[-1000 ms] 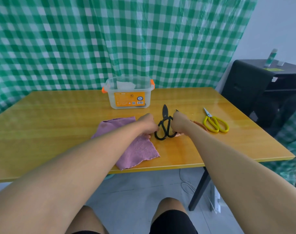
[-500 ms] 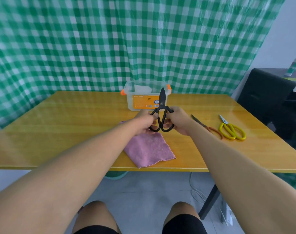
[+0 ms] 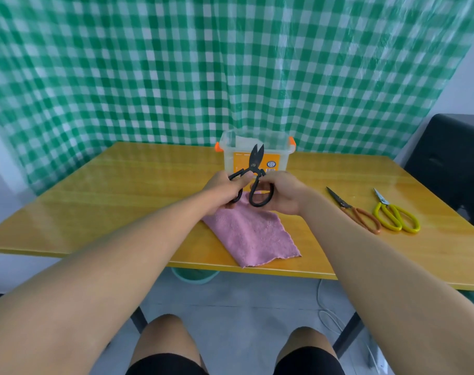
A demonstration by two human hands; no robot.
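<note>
We hold the black scissors (image 3: 253,169) above the pink cloth (image 3: 252,231) on the surface (image 3: 122,198), blades slightly parted, tips up. Our left hand (image 3: 225,189) and right hand (image 3: 283,193) each have a curled grip on one handle loop.

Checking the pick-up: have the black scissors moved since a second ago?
Yes. The black scissors rose off the table beside the pink cloth; their tips now overlap the clear box.

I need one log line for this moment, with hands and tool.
left hand: grips black scissors | right hand: grips same scissors | scissors: tips up, slightly open | pink cloth: on table
</note>
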